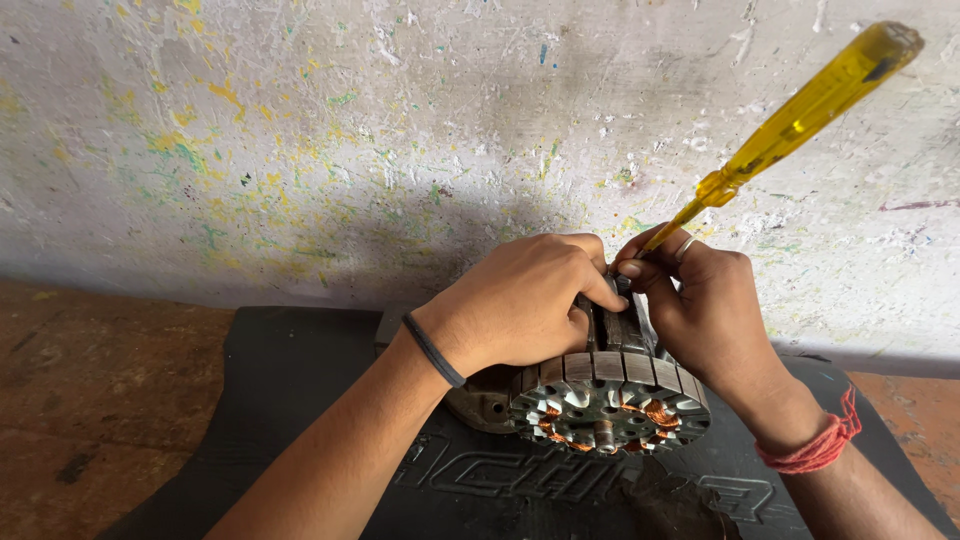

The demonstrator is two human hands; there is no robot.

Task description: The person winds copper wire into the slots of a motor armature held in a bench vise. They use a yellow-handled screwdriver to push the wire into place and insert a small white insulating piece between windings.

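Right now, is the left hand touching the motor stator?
Touching. The head view shows the left hand resting on top of the stator, its fingers curled over the laminated rim.

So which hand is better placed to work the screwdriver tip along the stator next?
Probably the right hand: it holds the yellow screwdriver at the stator top, while the left hand grips the stator.

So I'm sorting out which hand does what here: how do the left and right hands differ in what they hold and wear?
The left hand grips the top of the round motor stator from above; the right hand holds a yellow-handled screwdriver, its handle angled up to the right. The left wrist wears a black band; the right wrist a red thread, and a ring on one finger. Both hands meet at the stator's upper edge.
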